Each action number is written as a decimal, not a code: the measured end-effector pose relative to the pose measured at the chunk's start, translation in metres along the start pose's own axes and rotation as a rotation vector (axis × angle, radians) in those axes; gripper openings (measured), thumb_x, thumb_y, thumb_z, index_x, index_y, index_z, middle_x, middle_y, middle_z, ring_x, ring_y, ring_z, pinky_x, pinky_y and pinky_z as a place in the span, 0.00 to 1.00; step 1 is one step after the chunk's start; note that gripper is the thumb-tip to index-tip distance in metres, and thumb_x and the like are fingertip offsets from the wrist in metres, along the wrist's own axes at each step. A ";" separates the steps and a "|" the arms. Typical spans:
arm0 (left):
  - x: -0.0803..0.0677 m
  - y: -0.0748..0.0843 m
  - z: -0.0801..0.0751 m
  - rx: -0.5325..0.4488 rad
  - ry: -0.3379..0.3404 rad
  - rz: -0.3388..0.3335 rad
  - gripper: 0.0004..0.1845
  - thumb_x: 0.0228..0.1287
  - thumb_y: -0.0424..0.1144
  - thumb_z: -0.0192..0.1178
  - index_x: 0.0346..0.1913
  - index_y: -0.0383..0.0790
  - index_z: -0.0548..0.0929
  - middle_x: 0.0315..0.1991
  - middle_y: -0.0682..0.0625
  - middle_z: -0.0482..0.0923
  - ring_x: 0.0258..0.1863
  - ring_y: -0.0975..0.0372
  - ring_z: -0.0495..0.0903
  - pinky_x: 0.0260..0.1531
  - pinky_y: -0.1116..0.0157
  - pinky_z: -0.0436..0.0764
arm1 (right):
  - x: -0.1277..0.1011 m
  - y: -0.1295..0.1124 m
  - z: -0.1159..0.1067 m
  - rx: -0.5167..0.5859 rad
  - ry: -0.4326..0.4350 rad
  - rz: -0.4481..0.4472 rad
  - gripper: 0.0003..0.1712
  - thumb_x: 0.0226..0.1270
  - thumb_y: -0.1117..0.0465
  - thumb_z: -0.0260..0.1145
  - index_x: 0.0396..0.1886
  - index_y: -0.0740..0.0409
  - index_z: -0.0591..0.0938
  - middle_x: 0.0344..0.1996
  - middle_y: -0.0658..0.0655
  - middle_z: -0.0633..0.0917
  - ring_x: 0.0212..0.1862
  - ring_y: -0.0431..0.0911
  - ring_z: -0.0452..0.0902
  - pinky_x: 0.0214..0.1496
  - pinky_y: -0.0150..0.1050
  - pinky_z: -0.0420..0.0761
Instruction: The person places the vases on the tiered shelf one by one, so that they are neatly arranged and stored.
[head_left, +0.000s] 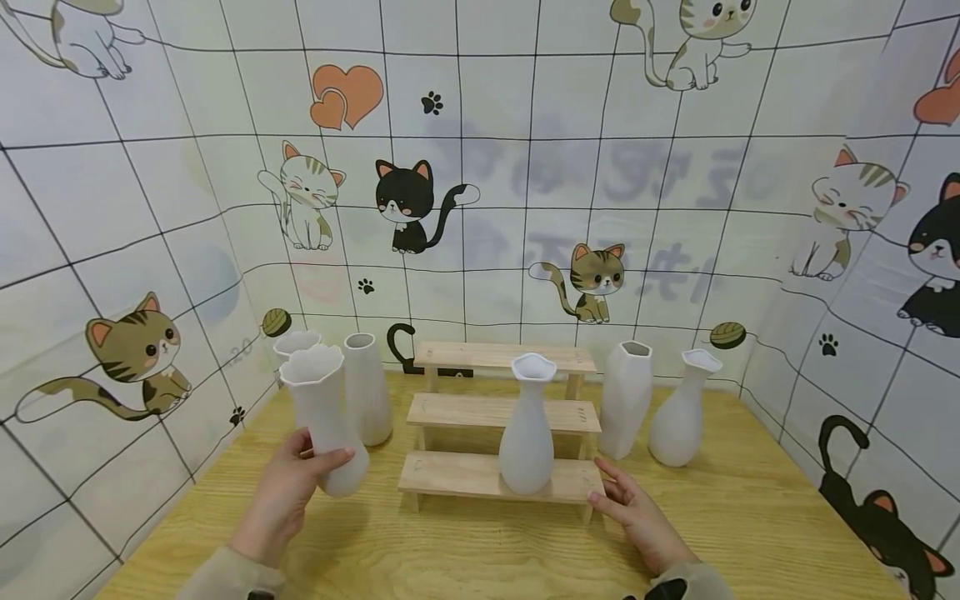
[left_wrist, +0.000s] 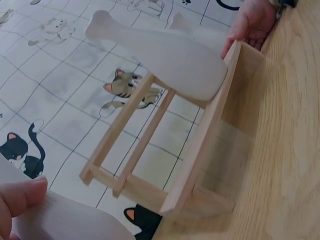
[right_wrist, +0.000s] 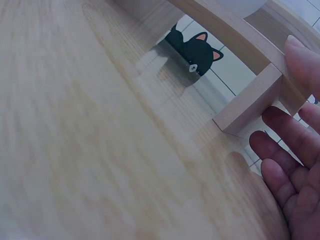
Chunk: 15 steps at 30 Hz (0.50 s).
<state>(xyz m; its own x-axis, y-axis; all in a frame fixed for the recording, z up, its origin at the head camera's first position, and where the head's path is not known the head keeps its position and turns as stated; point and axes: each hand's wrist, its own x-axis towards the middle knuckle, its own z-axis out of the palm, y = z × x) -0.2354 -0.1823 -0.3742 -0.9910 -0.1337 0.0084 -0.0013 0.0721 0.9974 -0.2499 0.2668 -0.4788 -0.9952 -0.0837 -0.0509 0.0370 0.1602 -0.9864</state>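
Note:
My left hand [head_left: 315,465] grips a white vase with a wavy rim [head_left: 322,408] low on its body, at the left of the wooden table [head_left: 480,550]. In the left wrist view my thumb [left_wrist: 20,197] lies on that vase [left_wrist: 70,220]. A three-step wooden rack [head_left: 495,412] stands mid-table. On its lowest step a slim white vase [head_left: 527,437] stands upright. My right hand [head_left: 603,483] lies open at the right end of that step, fingers straight. In the right wrist view its fingers [right_wrist: 280,165] lie beside the rack's leg [right_wrist: 250,102].
Two more white vases [head_left: 367,396] [head_left: 296,343] stand behind the held one. Right of the rack stand an angular vase [head_left: 626,398] and a flared-neck vase [head_left: 681,412]. Cat-print walls [head_left: 150,250] enclose the table on three sides.

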 end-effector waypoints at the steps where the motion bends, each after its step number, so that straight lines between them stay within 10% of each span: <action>1: -0.001 0.002 0.003 -0.005 -0.006 0.001 0.38 0.42 0.42 0.67 0.56 0.35 0.60 0.51 0.42 0.58 0.50 0.51 0.61 0.47 0.55 0.61 | 0.000 0.000 0.000 0.000 -0.002 0.000 0.37 0.54 0.52 0.62 0.62 0.46 0.58 0.57 0.64 0.62 0.57 0.55 0.56 0.53 0.57 0.55; 15: 0.000 0.013 0.049 -0.051 -0.130 0.045 0.30 0.41 0.36 0.68 0.51 0.39 0.67 0.48 0.42 0.66 0.46 0.51 0.67 0.42 0.57 0.66 | 0.000 -0.001 0.000 0.001 -0.004 0.006 0.37 0.54 0.52 0.62 0.63 0.46 0.58 0.57 0.64 0.63 0.57 0.55 0.57 0.53 0.57 0.55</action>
<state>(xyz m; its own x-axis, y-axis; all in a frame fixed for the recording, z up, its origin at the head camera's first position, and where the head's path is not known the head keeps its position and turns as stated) -0.2418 -0.1330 -0.3645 -0.9989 -0.0016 0.0474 0.0473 0.0247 0.9986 -0.2504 0.2669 -0.4783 -0.9946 -0.0868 -0.0575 0.0431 0.1594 -0.9863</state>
